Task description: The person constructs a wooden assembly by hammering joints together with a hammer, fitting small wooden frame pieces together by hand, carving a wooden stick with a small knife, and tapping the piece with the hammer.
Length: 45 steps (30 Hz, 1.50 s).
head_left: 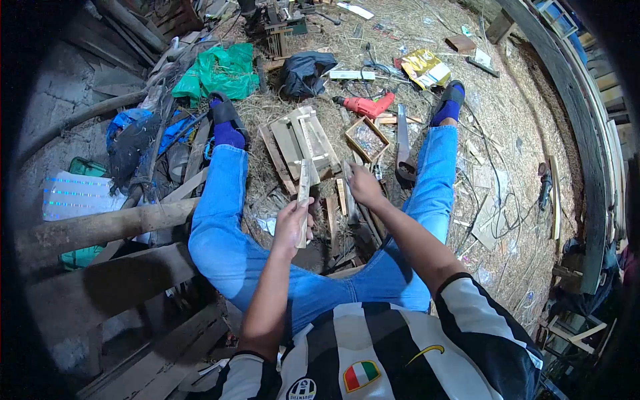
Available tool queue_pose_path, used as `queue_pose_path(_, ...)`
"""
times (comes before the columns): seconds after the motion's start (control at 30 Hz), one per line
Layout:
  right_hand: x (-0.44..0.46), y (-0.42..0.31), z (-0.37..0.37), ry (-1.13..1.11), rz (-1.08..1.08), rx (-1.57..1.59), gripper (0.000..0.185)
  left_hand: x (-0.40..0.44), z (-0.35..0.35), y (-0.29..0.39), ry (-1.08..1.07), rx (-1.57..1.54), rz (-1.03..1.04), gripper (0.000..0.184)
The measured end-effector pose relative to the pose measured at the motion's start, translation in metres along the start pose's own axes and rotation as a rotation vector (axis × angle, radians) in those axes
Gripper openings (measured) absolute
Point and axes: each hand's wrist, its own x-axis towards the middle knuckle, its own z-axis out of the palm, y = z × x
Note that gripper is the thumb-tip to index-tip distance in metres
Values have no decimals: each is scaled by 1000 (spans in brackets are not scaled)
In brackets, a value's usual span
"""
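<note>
My left hand (pixel 291 225) is closed around a narrow, pale wooden strip (pixel 304 190), held upright between my knees. My right hand (pixel 365 186) is closed, to the right of the strip and apart from it. A thin greyish piece (pixel 347 171) shows at its fingers, too small to name. Just beyond both hands lies a low assembly of wooden boards (pixel 287 143) with crosspieces. To its right is a small wooden box (pixel 367 139) with small bits inside. A red power drill (pixel 368 105) lies behind the box, and a handsaw (pixel 403 137) rests near my right shin.
Wooden offcuts (pixel 332 217) lie between my legs. A green plastic bag (pixel 220 72), a black bag (pixel 305 72) and a yellow packet (pixel 425 69) are on the littered ground ahead. Heavy timbers (pixel 113 227) stand at left. A cable (pixel 510 213) trails at right, near a wooden beam (pixel 567 87).
</note>
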Motion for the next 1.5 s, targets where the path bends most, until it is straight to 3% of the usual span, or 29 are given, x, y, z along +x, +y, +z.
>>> queue_pose_path(0.03,8,-7,7,-101,109,-14,45,0,0,2,5,-15,9,36)
queue_pose_path(0.2,34,-24,36,-30,64,-84,50,6,-5,8,52,-45,55,35)
queue_pose_path(0.3,37,-33,28,-114,90,-152,53,12,-7,13,79,-84,73,35)
queue_pose_path(0.53,40,-23,10,-126,138,-30,52,29,-8,12,97,-109,87,36)
queue_pose_path(0.6,41,0,10,63,108,157,44,30,-9,11,91,-93,90,35)
queue_pose_path(0.67,38,23,5,209,208,168,36,27,-9,13,79,-102,98,35)
queue_pose_path(0.77,21,83,9,206,398,155,34,31,-14,8,82,-130,68,34)
queue_pose_path(0.83,1,131,25,-127,627,-130,36,32,-11,11,83,-172,55,34)
queue_pose_path(0.87,-7,155,42,-129,632,-129,36,34,-10,13,82,-171,50,34)
queue_pose_path(0.93,-24,180,66,-351,868,-105,36,36,-9,14,51,-238,27,37)
queue_pose_path(1.07,-29,148,76,-439,917,-135,40,45,-17,5,29,-273,9,24)
queue_pose_path(1.2,-25,105,57,-350,956,-134,37,40,-19,29,87,-166,-73,17)
queue_pose_path(1.3,-23,99,57,-417,925,-158,58,46,-25,48,70,-24,-109,33)
queue_pose_path(1.43,-30,110,64,-411,919,-145,63,67,-36,66,-5,158,-112,39)
queue_pose_path(1.5,-30,106,61,-390,885,-136,53,74,-36,70,-4,148,-85,41)
